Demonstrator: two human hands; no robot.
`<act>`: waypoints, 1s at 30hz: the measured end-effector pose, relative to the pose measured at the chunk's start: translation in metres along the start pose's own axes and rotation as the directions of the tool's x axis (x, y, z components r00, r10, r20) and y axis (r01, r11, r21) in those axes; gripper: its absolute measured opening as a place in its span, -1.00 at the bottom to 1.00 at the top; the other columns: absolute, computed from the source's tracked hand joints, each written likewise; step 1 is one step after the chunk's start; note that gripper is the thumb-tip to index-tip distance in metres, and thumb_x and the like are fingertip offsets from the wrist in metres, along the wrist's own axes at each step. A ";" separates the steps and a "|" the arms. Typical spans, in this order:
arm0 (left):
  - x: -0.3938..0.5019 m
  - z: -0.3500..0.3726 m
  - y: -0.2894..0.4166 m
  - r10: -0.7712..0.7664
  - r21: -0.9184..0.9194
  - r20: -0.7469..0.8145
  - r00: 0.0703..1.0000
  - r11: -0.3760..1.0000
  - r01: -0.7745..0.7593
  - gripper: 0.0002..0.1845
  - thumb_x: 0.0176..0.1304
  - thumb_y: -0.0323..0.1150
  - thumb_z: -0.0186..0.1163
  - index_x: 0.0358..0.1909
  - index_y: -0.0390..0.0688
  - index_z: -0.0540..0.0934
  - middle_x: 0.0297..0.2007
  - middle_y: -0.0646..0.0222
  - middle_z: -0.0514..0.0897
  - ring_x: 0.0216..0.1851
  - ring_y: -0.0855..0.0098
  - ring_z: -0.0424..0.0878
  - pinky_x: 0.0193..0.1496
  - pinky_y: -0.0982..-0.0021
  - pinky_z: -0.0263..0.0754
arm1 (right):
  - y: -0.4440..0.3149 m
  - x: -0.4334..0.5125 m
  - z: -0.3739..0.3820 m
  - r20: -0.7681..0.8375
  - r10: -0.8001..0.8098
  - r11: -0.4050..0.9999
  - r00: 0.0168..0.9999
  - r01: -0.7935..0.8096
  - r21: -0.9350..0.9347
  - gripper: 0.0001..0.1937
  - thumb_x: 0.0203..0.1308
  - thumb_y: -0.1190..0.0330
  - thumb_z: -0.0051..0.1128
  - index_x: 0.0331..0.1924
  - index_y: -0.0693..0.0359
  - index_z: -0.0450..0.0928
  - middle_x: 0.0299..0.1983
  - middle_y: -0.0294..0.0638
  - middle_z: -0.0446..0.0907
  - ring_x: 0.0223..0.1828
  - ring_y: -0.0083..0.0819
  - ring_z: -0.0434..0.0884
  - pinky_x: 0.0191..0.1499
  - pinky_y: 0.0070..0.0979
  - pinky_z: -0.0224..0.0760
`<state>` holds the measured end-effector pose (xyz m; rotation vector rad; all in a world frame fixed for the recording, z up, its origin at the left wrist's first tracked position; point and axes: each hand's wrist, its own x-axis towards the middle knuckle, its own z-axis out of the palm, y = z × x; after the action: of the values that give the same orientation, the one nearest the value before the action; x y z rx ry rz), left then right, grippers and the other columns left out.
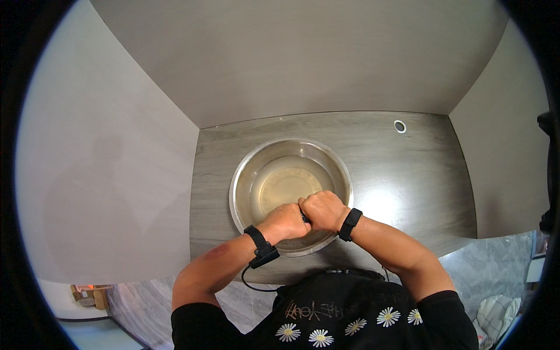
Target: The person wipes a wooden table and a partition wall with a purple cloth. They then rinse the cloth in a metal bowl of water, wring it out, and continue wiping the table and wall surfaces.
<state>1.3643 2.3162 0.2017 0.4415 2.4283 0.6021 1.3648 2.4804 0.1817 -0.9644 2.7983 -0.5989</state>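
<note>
A round stainless steel basin (238, 179) sits on the desk, holding cloudy, yellowish water (286, 183). Over the basin's near right side, my left hand (286, 221) and my right hand (323, 210) are clenched side by side. Between the two fists shows a small piece of a dark item (305, 216), perhaps wet cloth. Most of it is hidden inside my fingers, so its kind cannot be told. Both hands grip it above the water. Black bands are strapped around both wrists, and the left one carries a black box (264, 257) with a cable.
The grey wood-grain desk (407, 175) is enclosed by panels at the back (315, 61), left (109, 175) and right (503, 153). A round cable grommet (400, 126) lies at the back right. Light cloth (496, 313) lies low at the right, beyond the desk.
</note>
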 end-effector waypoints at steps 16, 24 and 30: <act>-0.024 -0.021 -0.017 0.103 -0.872 0.411 0.906 0.334 0.357 -0.75 0.29 -0.21 0.29 -0.17 -0.12 0.50 -0.48 0.51 0.50 -0.61 0.67 0.44 -0.71 0.59 0.26 | 0.028 -0.017 -0.035 0.173 0.073 0.399 0.982 -0.187 0.898 -0.12 -0.07 0.36 0.56 0.41 0.14 0.31 0.00 -0.09 0.58 0.08 -0.31 0.58 0.18 -0.35 0.44; -0.030 -0.002 -0.015 0.451 -0.895 0.402 0.797 0.008 0.446 -0.52 0.29 -0.09 0.29 0.04 -0.23 0.43 -0.47 0.38 0.49 -0.62 0.57 0.42 -0.70 0.55 0.29 | -0.005 -0.009 -0.032 0.016 0.062 -0.306 0.998 0.004 0.952 -0.36 0.32 0.46 0.23 0.47 0.11 0.27 -0.07 -0.20 0.61 0.03 -0.44 0.61 0.15 -0.46 0.49; -0.018 0.003 -0.004 0.100 -0.836 0.481 0.871 0.352 0.421 -0.77 0.27 -0.25 0.30 -0.41 -0.13 0.49 -0.59 0.50 0.46 -0.72 0.59 0.36 -0.75 0.50 0.17 | -0.022 0.011 -0.019 -0.027 0.404 0.126 0.914 -0.027 0.992 -0.69 0.41 0.45 0.08 0.20 0.18 0.53 -0.48 -0.31 0.60 -0.43 -0.55 0.61 -0.32 -0.49 0.52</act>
<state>1.3790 2.3059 0.2056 -0.1769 1.2747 1.4634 1.3640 2.4646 0.2082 -0.0894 1.7551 -2.2473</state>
